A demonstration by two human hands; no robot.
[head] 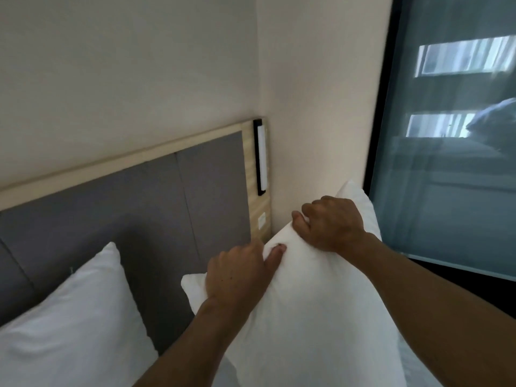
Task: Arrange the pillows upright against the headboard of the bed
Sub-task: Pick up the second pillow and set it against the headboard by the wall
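Note:
A white pillow [315,311] stands on edge at the right end of the bed, near the corner of the wall. My left hand [237,272] grips its top edge, thumb on the front face. My right hand [332,224] pinches the same top edge farther right, fingers curled over the fabric. A second white pillow [69,331] leans upright against the grey padded headboard [125,219] at the lower left. A gap of bare headboard separates the two pillows. The mattress is hidden below the frame.
The headboard has a light wood frame with a black-edged light strip [261,157] and a small switch plate [262,220] at its right end. A cream wall [315,107] meets a tinted glass panel [446,163] at the right.

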